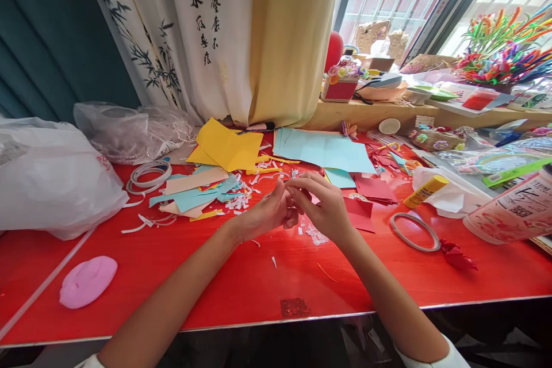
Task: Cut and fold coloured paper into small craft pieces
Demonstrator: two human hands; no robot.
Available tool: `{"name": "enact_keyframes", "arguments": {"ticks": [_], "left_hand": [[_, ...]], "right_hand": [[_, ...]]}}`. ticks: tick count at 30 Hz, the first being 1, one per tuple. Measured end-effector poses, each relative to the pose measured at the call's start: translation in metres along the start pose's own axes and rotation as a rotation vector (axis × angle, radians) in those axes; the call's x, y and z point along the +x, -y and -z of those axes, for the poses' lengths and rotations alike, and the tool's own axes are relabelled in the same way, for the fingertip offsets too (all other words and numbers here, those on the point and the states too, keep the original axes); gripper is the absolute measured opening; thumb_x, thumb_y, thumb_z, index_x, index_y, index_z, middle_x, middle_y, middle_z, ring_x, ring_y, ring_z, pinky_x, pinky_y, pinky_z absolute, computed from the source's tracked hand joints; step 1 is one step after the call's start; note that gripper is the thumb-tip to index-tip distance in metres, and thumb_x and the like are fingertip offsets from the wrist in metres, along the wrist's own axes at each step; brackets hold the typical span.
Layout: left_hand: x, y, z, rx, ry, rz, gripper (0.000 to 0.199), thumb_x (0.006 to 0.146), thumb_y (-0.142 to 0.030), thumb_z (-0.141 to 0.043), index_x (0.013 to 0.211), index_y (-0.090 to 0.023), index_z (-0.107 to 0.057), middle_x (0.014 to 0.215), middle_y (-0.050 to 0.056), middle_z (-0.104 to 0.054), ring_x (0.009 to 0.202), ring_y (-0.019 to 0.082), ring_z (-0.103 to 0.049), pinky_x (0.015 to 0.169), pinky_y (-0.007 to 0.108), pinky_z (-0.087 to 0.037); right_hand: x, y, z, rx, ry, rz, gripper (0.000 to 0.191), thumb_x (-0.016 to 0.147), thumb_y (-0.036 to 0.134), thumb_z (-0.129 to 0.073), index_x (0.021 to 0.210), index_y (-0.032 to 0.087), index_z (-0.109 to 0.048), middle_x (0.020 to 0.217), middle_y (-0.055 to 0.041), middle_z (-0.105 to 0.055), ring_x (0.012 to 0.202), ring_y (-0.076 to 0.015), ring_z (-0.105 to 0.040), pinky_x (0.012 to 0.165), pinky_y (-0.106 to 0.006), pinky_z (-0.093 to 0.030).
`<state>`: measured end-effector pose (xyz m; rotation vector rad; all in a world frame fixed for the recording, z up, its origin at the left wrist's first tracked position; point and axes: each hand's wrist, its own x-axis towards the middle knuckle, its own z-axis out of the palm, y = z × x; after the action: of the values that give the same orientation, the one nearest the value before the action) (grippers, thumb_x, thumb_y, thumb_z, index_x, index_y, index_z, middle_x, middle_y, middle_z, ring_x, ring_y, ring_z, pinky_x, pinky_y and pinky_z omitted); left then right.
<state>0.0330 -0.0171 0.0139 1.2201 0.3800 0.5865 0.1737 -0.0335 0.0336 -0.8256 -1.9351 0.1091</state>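
Note:
Both hands meet above the middle of the red table (pixel 241 293). My left hand (pixel 268 213) has its fingers curled in, thumb pointing up. My right hand (pixel 323 207) reaches across with its fingertips pinched against the left thumb and fingers. Whatever lies between the fingertips is too small and hidden to name. Behind the hands are light blue paper sheets (pixel 323 148) and a yellow paper sheet (pixel 233 146). White paper scraps (pixel 241 200) are scattered to the left, and red paper pieces (pixel 361 215) lie just right of my right hand.
Tape rolls (pixel 149 177) and a white plastic bag (pixel 56 178) are at the left, with a pink lump (pixel 88 282) nearer the front. On the right are a tape ring (pixel 414 247), a yellow glue stick (pixel 426 191) and a lying pink cup (pixel 513 207). A cluttered sill runs behind.

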Motion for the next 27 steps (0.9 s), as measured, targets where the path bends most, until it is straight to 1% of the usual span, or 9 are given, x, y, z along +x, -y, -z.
{"name": "enact_keyframes", "arguments": {"ticks": [4,10,13,15,18,20,22,24,27], "left_hand": [[0.0,0.0,0.001,-0.022,0.016,0.011,0.062,0.078,-0.066,-0.009,0.076,-0.016,-0.046,0.067,0.0,-0.04,0.054,0.009,-0.035,0.054,0.024,-0.031],[-0.004,-0.005,0.01,-0.015,0.021,0.003,0.058,0.079,-0.066,-0.021,0.081,-0.016,-0.05,0.073,0.001,-0.044,0.053,0.008,-0.034,0.05,0.023,-0.028],[-0.008,-0.01,0.017,0.063,0.046,-0.011,0.057,0.078,-0.064,-0.032,0.087,-0.013,-0.056,0.074,0.003,-0.048,0.054,0.007,-0.037,0.05,0.022,-0.029],[-0.009,-0.014,0.023,0.103,-0.075,-0.086,0.047,0.078,-0.057,-0.044,0.083,-0.012,-0.057,0.068,0.002,-0.049,0.054,0.007,-0.039,0.049,0.02,-0.03],[-0.008,-0.021,0.035,0.02,-0.404,-0.254,0.034,0.076,-0.045,-0.056,0.064,-0.014,-0.05,0.054,-0.003,-0.041,0.047,0.004,-0.035,0.045,0.017,-0.027],[-0.01,-0.028,0.045,-0.11,-0.546,-0.369,0.038,0.076,-0.045,-0.057,0.056,-0.015,-0.042,0.047,-0.006,-0.033,0.042,0.004,-0.031,0.042,0.017,-0.027],[-0.015,-0.035,0.057,-0.208,-0.624,-0.489,0.047,0.076,-0.05,-0.054,0.05,-0.017,-0.033,0.043,-0.006,-0.026,0.039,0.005,-0.028,0.04,0.018,-0.027],[-0.022,-0.043,0.068,-0.252,-0.656,-0.605,0.053,0.077,-0.054,-0.048,0.046,-0.017,-0.025,0.04,-0.006,-0.021,0.037,0.005,-0.027,0.04,0.019,-0.028],[-0.033,-0.049,0.08,-0.304,-0.654,-0.687,0.054,0.078,-0.057,-0.044,0.046,-0.017,-0.027,0.04,-0.006,-0.023,0.037,0.005,-0.028,0.039,0.019,-0.028]], "right_hand": [[0.001,0.0,0.0,-0.04,0.009,-0.006,0.012,0.085,0.018,-0.047,0.083,0.019,-0.06,0.069,-0.0016,-0.058,0.059,-0.0121,-0.047,0.061,-0.028,-0.039],[0.0,-0.009,-0.005,-0.066,0.005,-0.037,0.012,0.086,0.019,-0.046,0.085,0.019,-0.058,0.074,-0.0028,-0.059,0.066,-0.0136,-0.05,0.063,-0.027,-0.039],[0.002,-0.023,0.003,-0.054,-0.085,-0.139,0.013,0.086,0.022,-0.046,0.086,0.018,-0.058,0.076,-0.003,-0.057,0.067,-0.0131,-0.05,0.063,-0.026,-0.039],[0.004,-0.033,0.012,-0.083,-0.187,-0.228,0.016,0.086,0.025,-0.045,0.086,0.018,-0.059,0.074,-0.0022,-0.056,0.064,-0.0125,-0.049,0.062,-0.025,-0.039],[0.004,-0.044,0.021,-0.165,-0.21,-0.298,0.018,0.085,0.029,-0.047,0.085,0.018,-0.061,0.075,-0.002,-0.058,0.062,-0.0122,-0.049,0.062,-0.025,-0.039],[0.002,-0.045,0.017,-0.245,-0.098,-0.285,0.017,0.085,0.027,-0.047,0.085,0.018,-0.062,0.076,-0.0026,-0.061,0.063,-0.0125,-0.05,0.063,-0.025,-0.038],[-0.002,-0.04,0.004,-0.333,0.091,-0.197,0.017,0.085,0.024,-0.047,0.083,0.018,-0.063,0.077,-0.003,-0.063,0.068,-0.0134,-0.053,0.067,-0.026,-0.037],[-0.005,-0.032,-0.014,-0.402,0.309,-0.054,0.017,0.085,0.022,-0.047,0.084,0.018,-0.064,0.076,-0.003,-0.064,0.069,-0.0133,-0.054,0.07,-0.026,-0.035],[-0.004,-0.017,-0.044,-0.506,0.532,0.104,0.022,0.088,0.021,-0.042,0.086,0.018,-0.063,0.075,-0.0035,-0.062,0.067,-0.0124,-0.053,0.069,-0.027,-0.032]]}}
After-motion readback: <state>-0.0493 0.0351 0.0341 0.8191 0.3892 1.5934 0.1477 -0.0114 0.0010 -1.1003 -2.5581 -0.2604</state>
